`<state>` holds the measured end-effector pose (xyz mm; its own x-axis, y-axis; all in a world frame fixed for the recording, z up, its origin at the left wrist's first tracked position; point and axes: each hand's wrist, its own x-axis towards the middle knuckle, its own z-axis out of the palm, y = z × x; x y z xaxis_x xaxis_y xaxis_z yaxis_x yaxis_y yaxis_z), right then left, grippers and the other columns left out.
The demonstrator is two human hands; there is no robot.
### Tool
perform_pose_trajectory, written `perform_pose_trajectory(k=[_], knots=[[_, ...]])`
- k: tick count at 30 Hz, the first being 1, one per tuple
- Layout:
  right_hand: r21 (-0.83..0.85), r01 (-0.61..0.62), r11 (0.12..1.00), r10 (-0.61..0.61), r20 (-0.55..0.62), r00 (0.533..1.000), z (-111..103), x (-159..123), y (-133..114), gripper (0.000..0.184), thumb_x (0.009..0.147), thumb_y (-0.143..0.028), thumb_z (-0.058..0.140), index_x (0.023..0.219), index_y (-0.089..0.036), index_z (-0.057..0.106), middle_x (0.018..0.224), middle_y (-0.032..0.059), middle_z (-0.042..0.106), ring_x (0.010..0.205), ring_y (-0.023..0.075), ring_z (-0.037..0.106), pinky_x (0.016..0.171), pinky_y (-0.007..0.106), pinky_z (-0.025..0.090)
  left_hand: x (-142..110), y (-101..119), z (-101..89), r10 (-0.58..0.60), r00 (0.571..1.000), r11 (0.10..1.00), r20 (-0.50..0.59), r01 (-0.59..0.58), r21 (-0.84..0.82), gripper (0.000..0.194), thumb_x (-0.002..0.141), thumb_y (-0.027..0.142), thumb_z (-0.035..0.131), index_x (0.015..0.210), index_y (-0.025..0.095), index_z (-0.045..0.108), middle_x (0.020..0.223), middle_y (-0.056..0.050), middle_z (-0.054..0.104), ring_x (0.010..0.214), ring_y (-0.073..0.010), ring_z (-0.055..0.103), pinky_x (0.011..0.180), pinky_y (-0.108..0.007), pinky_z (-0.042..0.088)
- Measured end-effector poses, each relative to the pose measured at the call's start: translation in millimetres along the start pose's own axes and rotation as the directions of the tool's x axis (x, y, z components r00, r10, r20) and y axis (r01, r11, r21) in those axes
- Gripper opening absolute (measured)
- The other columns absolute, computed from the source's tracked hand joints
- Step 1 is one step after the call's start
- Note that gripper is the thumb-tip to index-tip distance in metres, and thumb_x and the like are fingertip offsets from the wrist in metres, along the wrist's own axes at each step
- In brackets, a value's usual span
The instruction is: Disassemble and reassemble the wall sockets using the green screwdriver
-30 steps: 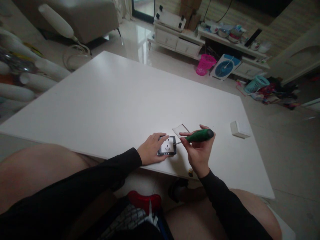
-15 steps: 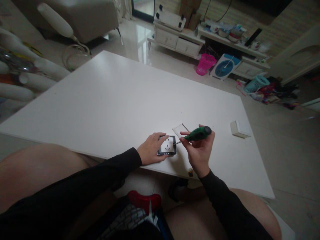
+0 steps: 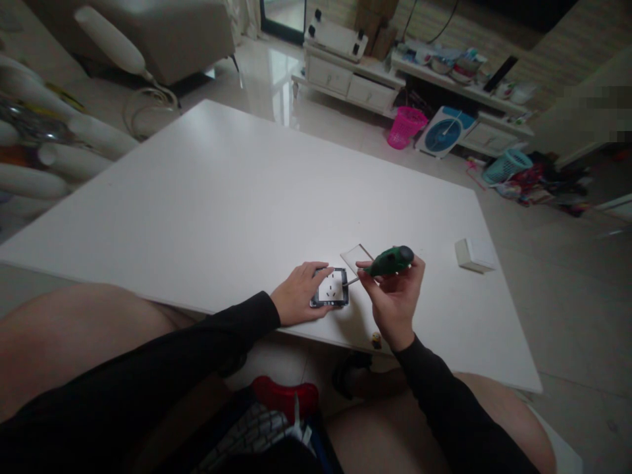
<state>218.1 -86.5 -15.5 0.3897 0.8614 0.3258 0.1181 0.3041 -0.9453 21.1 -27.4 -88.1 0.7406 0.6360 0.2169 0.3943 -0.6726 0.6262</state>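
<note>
A wall socket (image 3: 330, 288) with a white face and dark frame lies near the table's front edge. My left hand (image 3: 302, 293) grips it from the left, fingers over the far side and thumb along the near side. My right hand (image 3: 397, 299) is closed around the green handle of a screwdriver (image 3: 390, 262). The tool is tilted, its shaft pointing left and its tip at the socket's right edge. Behind the right hand lies a thin white square cover plate (image 3: 356, 255), partly hidden by the fingers. A small yellow and dark figure (image 3: 376, 340) stands by the table edge below.
The white table (image 3: 247, 191) stretches away in front of me. A white box-shaped block (image 3: 474, 255) stands near its right edge. On the floor beyond are a pink basket (image 3: 405, 126), a blue and white fan (image 3: 443, 133) and a turquoise basket (image 3: 511, 164).
The screwdriver's handle has shifted slightly left and turned a little in my right hand. My left hand and the socket have stayed in place.
</note>
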Motion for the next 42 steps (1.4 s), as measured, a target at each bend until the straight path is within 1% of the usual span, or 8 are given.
perform_pose_trajectory(k=[6, 8, 13, 21, 26, 29, 32, 42], knots=[[0.031, 0.001, 1.0, -0.003, 0.071, 0.997, -0.2, -1.7, -4.6, 0.043, 0.095, -0.025, 0.073, 0.13, -0.03, 0.049, 0.114, 0.0057, 0.077, 0.108, 0.0235, 0.078, 0.092, 0.044, 0.065, -0.6, -0.2, 0.6, 0.0, 1.0, 1.0, 0.001, 0.0, 0.008, 0.081, 0.086, 0.045, 0.074, 0.155, 0.017, 0.043, 0.149, -0.021, 0.05, 0.138, -0.0393, 0.051, 0.117, -0.059, 0.046], [0.027, 0.01, 1.0, -0.012, 0.058, 0.998, -0.2, -1.0, -3.4, 0.044, 0.093, -0.024, 0.076, 0.127, -0.03, 0.049, 0.115, 0.004, 0.075, 0.105, 0.0226, 0.079, 0.093, 0.045, 0.065, -0.8, -0.9, 1.2, 0.004, 1.0, 1.0, -0.003, -0.004, 0.013, 0.081, 0.085, 0.044, 0.074, 0.155, 0.016, 0.043, 0.149, -0.022, 0.05, 0.138, -0.0389, 0.051, 0.117, -0.058, 0.046], [0.004, 0.005, 1.0, -0.005, 0.013, 1.0, 0.2, 0.8, 0.3, 0.058, 0.083, -0.021, 0.086, 0.124, -0.032, 0.046, 0.107, -0.0013, 0.07, 0.092, 0.0219, 0.082, 0.08, 0.039, 0.068, -0.2, -1.8, 1.6, 0.002, 1.0, 1.0, -0.001, -0.002, 0.013, 0.082, 0.085, 0.044, 0.074, 0.155, 0.016, 0.043, 0.149, -0.022, 0.051, 0.138, -0.0394, 0.051, 0.116, -0.058, 0.046], [0.028, 0.031, 0.999, -0.033, 0.084, 0.996, 0.6, -0.6, -4.1, 0.044, 0.097, -0.025, 0.068, 0.134, -0.033, 0.046, 0.117, 0.0057, 0.075, 0.109, 0.0244, 0.078, 0.095, 0.048, 0.064, -0.1, 0.0, 0.8, -0.005, 1.0, 1.0, 0.003, 0.005, 0.015, 0.081, 0.085, 0.043, 0.074, 0.155, 0.017, 0.043, 0.149, -0.021, 0.05, 0.138, -0.0395, 0.051, 0.116, -0.059, 0.046], [-0.013, 0.008, 1.0, -0.008, 0.009, 1.0, 1.3, 1.4, -2.3, 0.06, 0.084, -0.023, 0.082, 0.129, -0.036, 0.046, 0.119, 0.0006, 0.066, 0.098, 0.0211, 0.08, 0.084, 0.038, 0.068, -0.2, -0.3, 0.6, 0.003, 1.0, 1.0, -0.004, -0.002, 0.007, 0.081, 0.085, 0.044, 0.074, 0.155, 0.018, 0.043, 0.149, -0.021, 0.05, 0.138, -0.0395, 0.051, 0.117, -0.059, 0.046], [-0.001, 0.007, 1.0, -0.007, 0.03, 1.0, 1.6, 0.8, -2.2, 0.052, 0.091, -0.024, 0.076, 0.131, -0.034, 0.045, 0.109, -0.0001, 0.07, 0.102, 0.0223, 0.079, 0.089, 0.041, 0.066, -0.1, -0.7, 1.0, 0.003, 1.0, 1.0, -0.002, -0.003, 0.017, 0.08, 0.086, 0.044, 0.073, 0.154, 0.016, 0.044, 0.148, -0.022, 0.051, 0.137, -0.0395, 0.052, 0.117, -0.058, 0.046], [0.041, 0.032, 0.999, -0.034, 0.052, 0.998, 1.9, 0.3, -2.7, 0.041, 0.099, -0.025, 0.067, 0.133, -0.032, 0.046, 0.109, 0.003, 0.074, 0.107, 0.0228, 0.078, 0.099, 0.049, 0.063, -0.3, -1.5, 1.8, 0.004, 1.0, 1.0, -0.002, -0.004, 0.023, 0.08, 0.086, 0.045, 0.073, 0.153, 0.013, 0.044, 0.148, -0.023, 0.051, 0.137, -0.0399, 0.051, 0.117, -0.059, 0.045], [-0.044, -0.003, 0.999, 0.001, -0.047, 0.999, 0.1, 4.2, -2.6, 0.034, 0.087, -0.023, 0.082, 0.108, -0.028, 0.055, 0.099, 0.0006, 0.075, 0.096, 0.0216, 0.079, 0.083, 0.039, 0.068, -0.5, -1.2, 0.9, -0.001, 1.0, 1.0, 0.0, 0.001, 0.009, 0.081, 0.085, 0.044, 0.073, 0.156, 0.018, 0.042, 0.149, -0.021, 0.05, 0.138, -0.0398, 0.051, 0.116, -0.06, 0.046]])
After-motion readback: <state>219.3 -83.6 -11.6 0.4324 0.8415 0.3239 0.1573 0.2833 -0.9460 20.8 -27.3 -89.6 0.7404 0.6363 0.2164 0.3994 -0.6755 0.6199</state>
